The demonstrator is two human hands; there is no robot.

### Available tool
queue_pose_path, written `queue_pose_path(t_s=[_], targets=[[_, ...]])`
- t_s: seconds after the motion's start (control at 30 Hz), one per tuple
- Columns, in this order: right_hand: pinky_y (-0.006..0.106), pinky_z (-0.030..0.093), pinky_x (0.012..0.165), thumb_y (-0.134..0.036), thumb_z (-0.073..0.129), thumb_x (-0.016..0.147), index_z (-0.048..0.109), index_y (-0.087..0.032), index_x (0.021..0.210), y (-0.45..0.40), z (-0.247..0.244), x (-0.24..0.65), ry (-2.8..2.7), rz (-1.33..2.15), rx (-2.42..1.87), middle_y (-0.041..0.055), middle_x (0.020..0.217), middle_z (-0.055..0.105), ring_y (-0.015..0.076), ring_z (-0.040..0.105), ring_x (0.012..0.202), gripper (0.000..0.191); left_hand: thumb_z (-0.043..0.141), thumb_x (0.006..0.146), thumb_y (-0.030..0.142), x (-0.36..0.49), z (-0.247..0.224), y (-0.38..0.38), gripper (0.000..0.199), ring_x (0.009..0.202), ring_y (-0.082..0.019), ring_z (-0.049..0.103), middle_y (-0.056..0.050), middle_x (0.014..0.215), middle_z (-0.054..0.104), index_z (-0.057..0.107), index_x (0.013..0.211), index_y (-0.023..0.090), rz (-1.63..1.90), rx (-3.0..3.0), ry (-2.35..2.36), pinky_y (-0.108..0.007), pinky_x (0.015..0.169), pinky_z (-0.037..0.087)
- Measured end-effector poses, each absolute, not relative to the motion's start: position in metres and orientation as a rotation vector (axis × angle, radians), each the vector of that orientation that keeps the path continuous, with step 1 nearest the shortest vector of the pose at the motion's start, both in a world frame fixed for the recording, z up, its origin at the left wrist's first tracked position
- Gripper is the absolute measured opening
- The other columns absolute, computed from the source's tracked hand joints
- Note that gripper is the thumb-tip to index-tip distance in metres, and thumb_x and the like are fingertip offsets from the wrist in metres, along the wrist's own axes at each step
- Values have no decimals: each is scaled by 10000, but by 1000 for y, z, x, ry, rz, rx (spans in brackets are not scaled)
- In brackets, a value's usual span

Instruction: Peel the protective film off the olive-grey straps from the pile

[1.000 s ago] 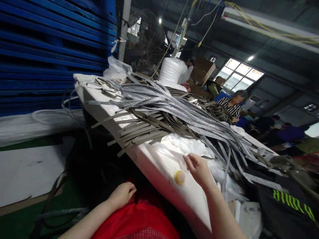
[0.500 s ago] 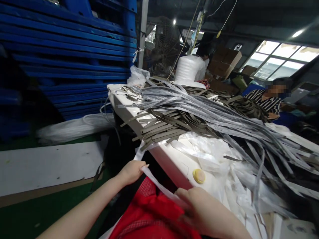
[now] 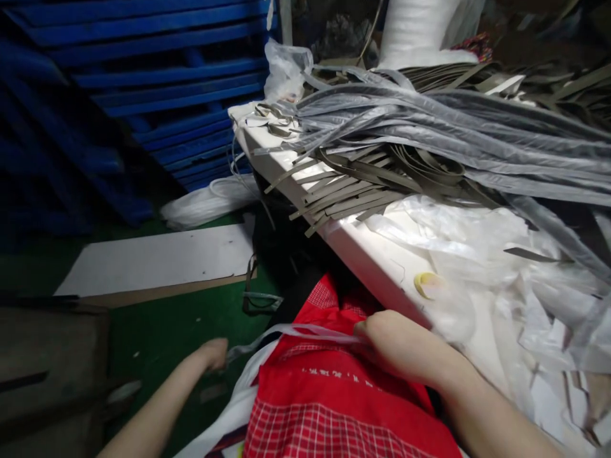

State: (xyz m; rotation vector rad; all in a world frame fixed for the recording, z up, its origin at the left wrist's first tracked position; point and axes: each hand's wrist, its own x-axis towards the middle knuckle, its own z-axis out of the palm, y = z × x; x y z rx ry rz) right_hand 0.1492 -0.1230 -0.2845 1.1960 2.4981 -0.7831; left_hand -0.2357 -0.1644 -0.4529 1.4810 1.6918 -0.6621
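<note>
Looks like a workshop or small factory floor to me. Big stack of blue pallets [image 3: 191, 83] on the left, green floor [image 3: 176, 324] with a flat white board [image 3: 162, 257] lying on it. The white worktop [image 3: 353, 248] on the right is buried in long dark straps [image 3: 353, 191], loads of them in clear plastic sleeves [image 3: 429, 121], plus crumpled plastic bags [image 3: 458, 229]. Fat white roll [image 3: 415, 32] standing at the far side too.
</note>
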Motion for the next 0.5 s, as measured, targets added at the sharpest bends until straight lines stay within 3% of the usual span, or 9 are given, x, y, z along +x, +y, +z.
queue_pose_path(t_s=[0.07,0.1,0.13,0.2,0.27,0.37,0.43,0.5], targets=[[308,331,559,-289,534,926,733,-183,814,-122,-288,145,2528,-800,1193,88,700,716,186,609,573,252,673,698,215,-221,-431,-141,501,1200,-359,591,-229,1269,637,655,1185,96,-535,1576,1647,-427,978,473],[301,334,562,-299,542,921,732,-183,820,-120,-289,142,2539,-828,1198,85,713,719,185,614,585,244,616,782,248,-208,-416,-129,555,1313,-289,504,-176,1415,541,564,1324,143,-445,1637,1593,-382,1065,409],[293,339,568,-306,545,919,730,-183,828,-119,-291,139,2545,-874,1207,81,727,722,182,619,601,239,558,856,302,-192,-400,-119,574,1361,-226,449,-109,1488,476,469,1415,204,-308,1712,1491,-340,1110,360],[275,358,588,-308,539,920,728,-180,866,-116,-294,134,2545,-1022,1233,72,753,726,176,632,635,234,588,867,383,-150,-370,-105,633,1343,-254,460,-121,1492,466,421,1448,198,131,1841,1077,-384,1119,351],[259,389,627,-302,564,900,720,-179,967,-114,-297,133,2521,-1192,1276,69,824,735,176,647,691,209,720,761,412,-110,-348,-98,736,1244,-274,541,-119,1422,538,462,1415,193,187,1882,815,-363,1050,417],[262,421,672,-321,691,783,677,-176,1112,-113,-299,146,2429,-1273,1344,78,940,734,205,656,769,359,588,840,314,-80,-340,-94,290,874,-205,655,-63,991,720,685,1062,154,87,1878,763,-278,797,493],[274,429,671,-333,746,711,674,-163,1099,-114,-299,165,2337,-1226,1362,88,944,727,224,648,772,430,515,870,306,-91,-348,-86,244,720,-164,621,-25,790,692,699,873,146,54,1833,850,-236,677,463],[275,426,646,-345,735,718,688,-157,996,-115,-300,186,2254,-1224,1367,80,882,721,215,631,730,339,547,855,401,-120,-358,-77,294,664,-153,594,-8,724,662,693,838,146,55,1750,1020,-218,608,435]])
